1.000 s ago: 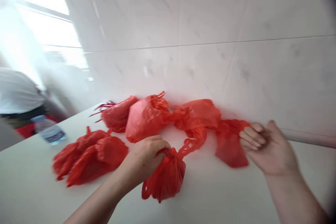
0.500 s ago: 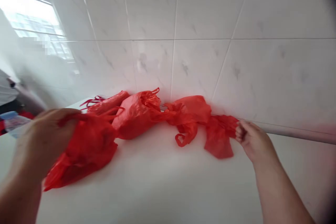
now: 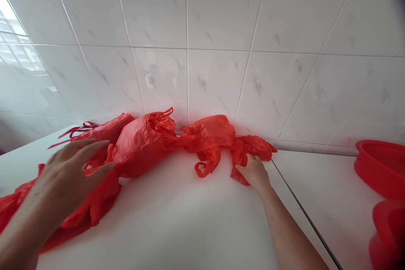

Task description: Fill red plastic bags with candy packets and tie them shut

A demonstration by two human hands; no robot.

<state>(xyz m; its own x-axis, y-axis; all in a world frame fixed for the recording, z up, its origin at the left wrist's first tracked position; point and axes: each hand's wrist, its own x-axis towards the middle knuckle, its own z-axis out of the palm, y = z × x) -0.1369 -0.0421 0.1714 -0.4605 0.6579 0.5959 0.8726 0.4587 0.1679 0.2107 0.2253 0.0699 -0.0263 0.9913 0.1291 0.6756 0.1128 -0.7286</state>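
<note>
A row of crumpled red plastic bags lies on the white table along the wall. At the left, my left hand (image 3: 68, 179) is over a loose red plastic bag (image 3: 106, 200), fingers stretched and thumb apart, not gripping it. Beyond the fingers rests a full, bulging bag (image 3: 142, 143), and behind it a bag with dark red drawstrings (image 3: 87, 125). A flatter bag (image 3: 210, 130) with a loop handle hangs forward in the middle. At the row's right end, my right hand (image 3: 255, 172) has its thumb and fingers on a small crumpled bag (image 3: 256, 145); its fingertips are partly hidden.
White marbled tiles (image 3: 218, 76) cover the wall behind the table (image 3: 177, 223). A dark seam (image 3: 303, 206) runs between two table tops at the right. Two red basins or tubs (image 3: 379, 173) (image 3: 389, 236) stand at the right edge.
The view has swung right, bringing the red tubs and seam into sight. My left hand has let go of the loose bag and spread its fingers. My right hand has shifted lower on the end bag.
</note>
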